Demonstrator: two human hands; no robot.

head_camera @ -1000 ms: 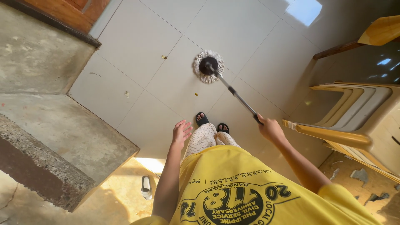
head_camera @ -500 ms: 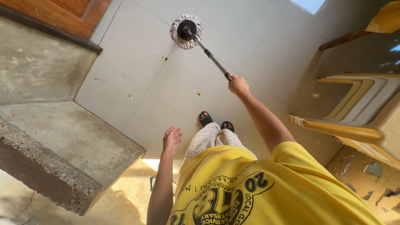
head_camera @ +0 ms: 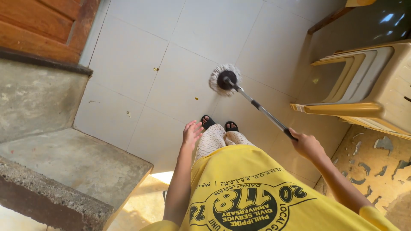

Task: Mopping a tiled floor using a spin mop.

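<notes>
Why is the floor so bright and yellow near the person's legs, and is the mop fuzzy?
In the head view, sunlight makes a bright patch on the floor beside the concrete step; the mop head looks fairly sharp, with a soft shadow under it; the right hand grips its handle.

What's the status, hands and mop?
Right hand gripping mop handle. Left hand open, empty. Mop head flat on tiled floor. Stacked plastic chairs close beside handle.

Pale tiled floor (head_camera: pixel 128 77), concrete step (head_camera: pixel 72 162)
</notes>
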